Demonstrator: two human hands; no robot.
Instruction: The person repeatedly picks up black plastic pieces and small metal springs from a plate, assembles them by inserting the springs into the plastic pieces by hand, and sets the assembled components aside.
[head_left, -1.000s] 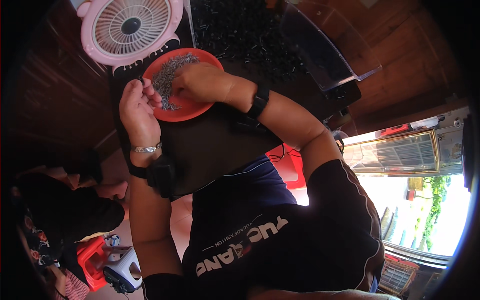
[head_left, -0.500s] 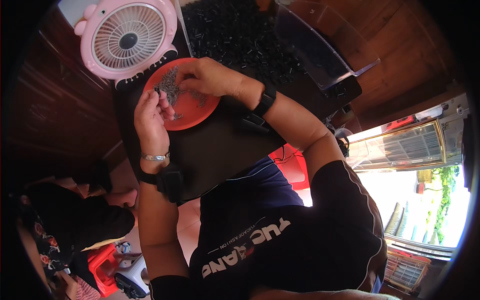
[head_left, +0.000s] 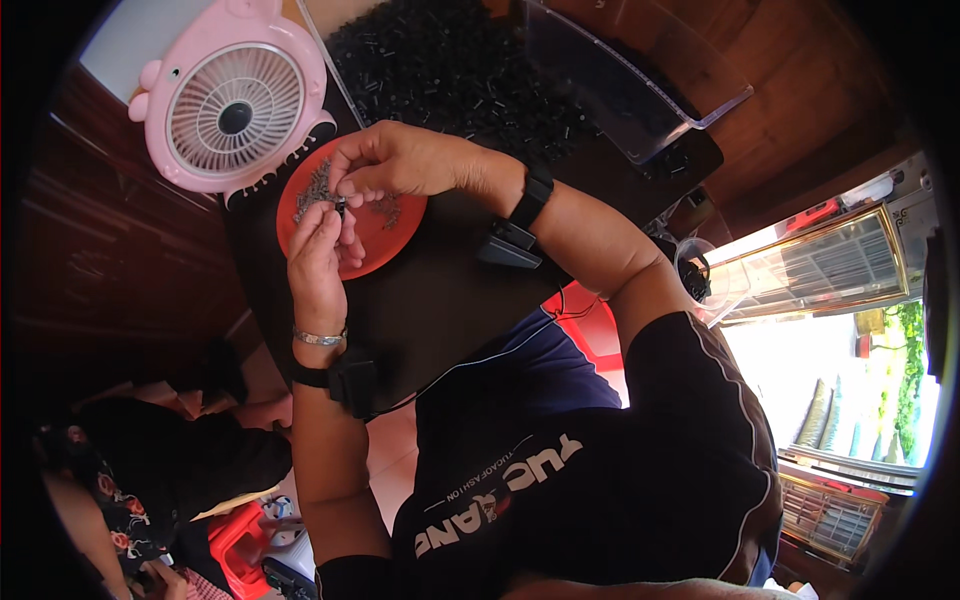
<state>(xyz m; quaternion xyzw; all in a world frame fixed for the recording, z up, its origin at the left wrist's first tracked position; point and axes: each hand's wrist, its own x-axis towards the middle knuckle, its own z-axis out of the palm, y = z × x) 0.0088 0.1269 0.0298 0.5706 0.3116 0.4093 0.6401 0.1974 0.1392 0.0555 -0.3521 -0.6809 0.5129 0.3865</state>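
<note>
Over a round red-orange plate, my two hands meet with fingertips almost touching. My left hand pinches a small black plastic piece between thumb and fingers. From above right, my right hand is closed in a pinch at the top of that piece; what its fingertips hold is too small to make out. Small grey metal pieces, like screws, lie heaped on the plate's left side, and a few more are scattered on its right. My hands hide part of the plate.
A pink fan stands behind the plate at left. Many small black pieces lie piled at the far side of the dark table. A clear plastic bin sits far right. At lower left is another person beside a red stool.
My right hand has left the grey heap and come to the black piece in my left hand. The whole view has shifted slightly.
</note>
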